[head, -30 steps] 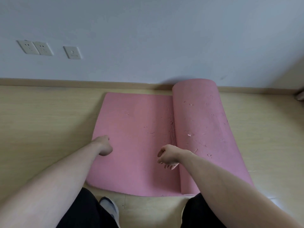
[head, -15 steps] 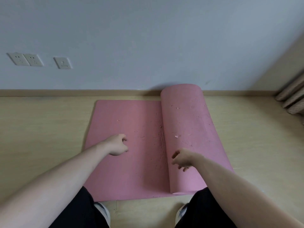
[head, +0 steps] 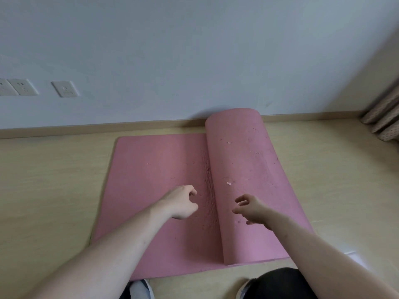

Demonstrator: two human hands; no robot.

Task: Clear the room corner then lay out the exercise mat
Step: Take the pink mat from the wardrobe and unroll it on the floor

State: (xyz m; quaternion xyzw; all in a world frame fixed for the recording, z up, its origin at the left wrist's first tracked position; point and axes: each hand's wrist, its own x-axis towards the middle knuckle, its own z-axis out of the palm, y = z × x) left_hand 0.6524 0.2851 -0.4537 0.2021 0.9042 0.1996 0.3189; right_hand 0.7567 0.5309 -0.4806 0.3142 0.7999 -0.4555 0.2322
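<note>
Mat (head: 159, 169): pink scuffed foam, half-rolled

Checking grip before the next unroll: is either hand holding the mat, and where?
Neither: left hand and right hand hover loosely curled over the mat.

The exercise mat (head: 155, 190) lies on the floor (head: 47, 190), its far end just short of the skirting board (head: 86, 128) at the foot of the wall (head: 172, 50). Its flat part lies to the left; the rolled part (head: 248, 169) sits on the mat's right side. The left hand (head: 180, 202) hangs over the flat part, the right hand (head: 251, 209) over the roll. Wall sockets (head: 64, 89) sit on the wall, left of the mat. A curtain (head: 384, 117) hangs right of the mat. Two shoes (head: 140, 289) stand at the mat's near edge.
</note>
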